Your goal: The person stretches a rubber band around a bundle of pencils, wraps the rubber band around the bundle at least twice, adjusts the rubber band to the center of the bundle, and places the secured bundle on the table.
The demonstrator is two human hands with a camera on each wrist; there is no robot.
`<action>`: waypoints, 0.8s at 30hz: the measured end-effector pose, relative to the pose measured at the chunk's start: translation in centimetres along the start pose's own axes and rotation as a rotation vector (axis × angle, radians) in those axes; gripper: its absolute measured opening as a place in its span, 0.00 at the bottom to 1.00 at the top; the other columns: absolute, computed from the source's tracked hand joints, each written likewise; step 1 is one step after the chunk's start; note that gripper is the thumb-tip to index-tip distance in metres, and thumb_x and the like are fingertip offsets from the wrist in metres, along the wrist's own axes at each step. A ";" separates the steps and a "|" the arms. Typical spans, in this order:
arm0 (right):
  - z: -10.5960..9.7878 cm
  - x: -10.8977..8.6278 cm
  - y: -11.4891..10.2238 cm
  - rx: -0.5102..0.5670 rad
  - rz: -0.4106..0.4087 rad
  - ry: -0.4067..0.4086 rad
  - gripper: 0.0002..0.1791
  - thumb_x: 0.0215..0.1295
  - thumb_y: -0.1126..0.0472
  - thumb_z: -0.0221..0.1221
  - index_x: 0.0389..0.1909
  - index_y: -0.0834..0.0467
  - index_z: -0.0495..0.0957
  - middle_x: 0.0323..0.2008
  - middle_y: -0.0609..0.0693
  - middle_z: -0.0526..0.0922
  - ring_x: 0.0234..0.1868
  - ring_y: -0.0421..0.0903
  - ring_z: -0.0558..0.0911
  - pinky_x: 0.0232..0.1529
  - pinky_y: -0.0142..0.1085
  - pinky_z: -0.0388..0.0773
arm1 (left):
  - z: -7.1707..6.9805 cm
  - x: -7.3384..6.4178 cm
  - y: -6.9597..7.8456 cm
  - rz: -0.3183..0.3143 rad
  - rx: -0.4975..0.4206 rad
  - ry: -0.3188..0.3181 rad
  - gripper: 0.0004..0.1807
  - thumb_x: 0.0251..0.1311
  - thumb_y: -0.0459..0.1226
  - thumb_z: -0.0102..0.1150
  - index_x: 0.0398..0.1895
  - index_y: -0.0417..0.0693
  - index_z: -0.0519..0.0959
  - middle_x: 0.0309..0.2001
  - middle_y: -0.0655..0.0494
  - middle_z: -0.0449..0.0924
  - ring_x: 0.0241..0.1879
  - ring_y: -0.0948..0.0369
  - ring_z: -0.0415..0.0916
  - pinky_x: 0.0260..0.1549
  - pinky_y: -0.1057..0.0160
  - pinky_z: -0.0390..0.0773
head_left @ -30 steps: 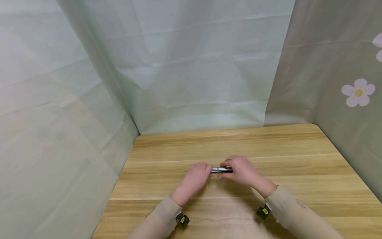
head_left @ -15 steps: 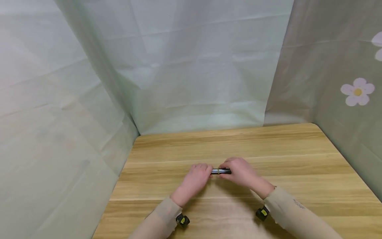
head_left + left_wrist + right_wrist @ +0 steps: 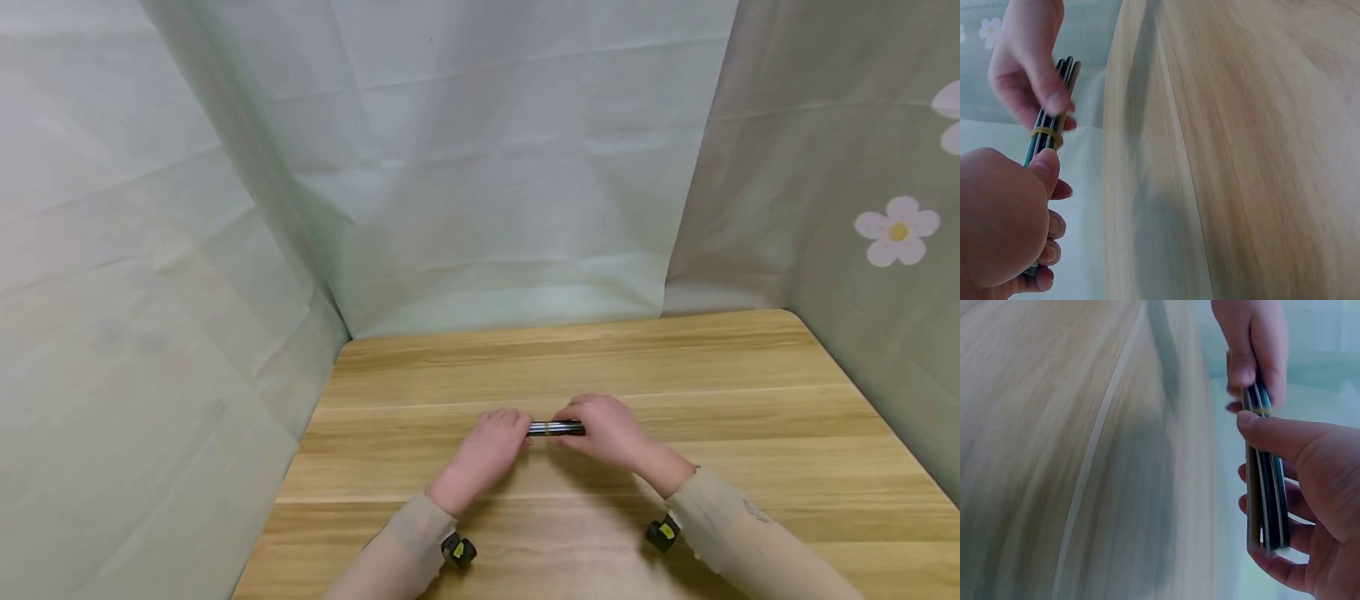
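Note:
A slim bundle of dark, pencil-like sticks (image 3: 564,428) is held level above the table, between both hands. A yellowish rubber band (image 3: 1045,133) goes round its middle. My left hand (image 3: 491,440) grips the left part, its thumb lying along the sticks and its fingers curled beneath. On the right part, my right hand (image 3: 606,429) has its thumb on top close to the band, with the fingers bent round the underside. The right wrist view shows the bundle's blunt ends by the right palm. Most of the left half is hidden by the left hand.
The wood-grain table (image 3: 675,367) spreads out under the hands. Pale cloth walls (image 3: 495,208) stand at the back and left, and a greenish one with white flowers (image 3: 897,232) at the right. Small black cameras hang at both sleeve cuffs.
My right hand has slid slightly left along the bundle and then back right. The band and bundle have shifted a touch left. Both hands keep their hold.

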State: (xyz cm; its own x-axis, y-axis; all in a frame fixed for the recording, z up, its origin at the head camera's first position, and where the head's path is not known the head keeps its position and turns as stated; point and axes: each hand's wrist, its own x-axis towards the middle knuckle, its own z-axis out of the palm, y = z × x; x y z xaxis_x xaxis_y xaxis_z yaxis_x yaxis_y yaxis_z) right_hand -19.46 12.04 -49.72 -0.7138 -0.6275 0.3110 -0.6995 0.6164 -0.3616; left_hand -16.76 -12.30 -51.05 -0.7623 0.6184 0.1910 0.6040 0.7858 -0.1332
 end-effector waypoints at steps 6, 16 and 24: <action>-0.9 -1.4 1.0 -0.037 0.051 -0.011 0.12 0.60 0.56 0.79 0.43 0.52 0.91 0.35 0.41 0.86 0.34 0.38 0.81 0.37 0.39 0.78 | 0.0 -0.4 -0.6 -0.040 -0.105 -0.062 0.13 0.79 0.46 0.57 0.52 0.47 0.77 0.47 0.52 0.84 0.48 0.55 0.82 0.45 0.54 0.79; -1.7 -2.3 2.0 -0.098 0.031 0.005 0.11 0.61 0.56 0.78 0.43 0.52 0.91 0.35 0.42 0.87 0.34 0.41 0.83 0.37 0.41 0.81 | -0.6 0.0 -0.6 -0.041 -0.208 -0.066 0.17 0.78 0.44 0.60 0.61 0.45 0.75 0.52 0.52 0.85 0.51 0.55 0.82 0.50 0.53 0.81; -1.2 -2.9 2.7 -0.090 0.047 -0.004 0.12 0.62 0.52 0.78 0.43 0.49 0.91 0.36 0.39 0.87 0.35 0.39 0.83 0.39 0.41 0.81 | -0.2 0.1 -0.7 -0.037 -0.242 -0.047 0.14 0.76 0.41 0.64 0.56 0.46 0.76 0.48 0.54 0.84 0.49 0.57 0.83 0.50 0.55 0.81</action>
State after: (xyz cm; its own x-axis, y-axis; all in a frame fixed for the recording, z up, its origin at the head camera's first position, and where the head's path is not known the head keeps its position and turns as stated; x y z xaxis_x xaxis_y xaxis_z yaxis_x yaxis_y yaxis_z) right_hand -19.34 16.04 -50.54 -0.7456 -0.5989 0.2924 -0.6660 0.6852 -0.2948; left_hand -17.17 -12.81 -50.73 -0.7915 0.5936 0.1456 0.6093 0.7851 0.1114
